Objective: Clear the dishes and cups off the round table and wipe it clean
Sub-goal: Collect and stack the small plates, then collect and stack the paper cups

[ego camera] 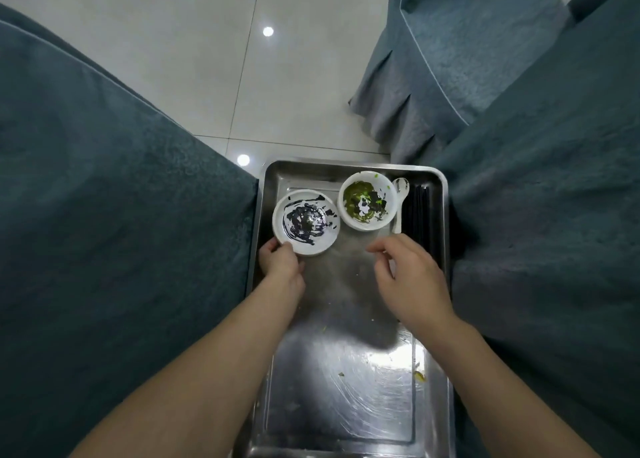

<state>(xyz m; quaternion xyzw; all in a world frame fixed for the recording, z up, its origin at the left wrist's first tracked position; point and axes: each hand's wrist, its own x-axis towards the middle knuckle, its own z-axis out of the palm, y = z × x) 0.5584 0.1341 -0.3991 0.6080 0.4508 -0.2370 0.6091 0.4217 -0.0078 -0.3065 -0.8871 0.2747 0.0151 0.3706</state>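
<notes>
Dishes sit at the far end of a steel tray [349, 381]: a plate [306, 222] smeared black, a bowl [367, 201] with green residue, then a spoon [400, 203] and dark chopsticks [420, 211] along the right wall. The left hand [281, 261] grips the plate's near rim, fingers curled under it. The right hand [410, 277] hovers loosely curled, holding nothing. A one-sided grip could tip the plate against the bowl, or smear sauce onto the fingers.
</notes>
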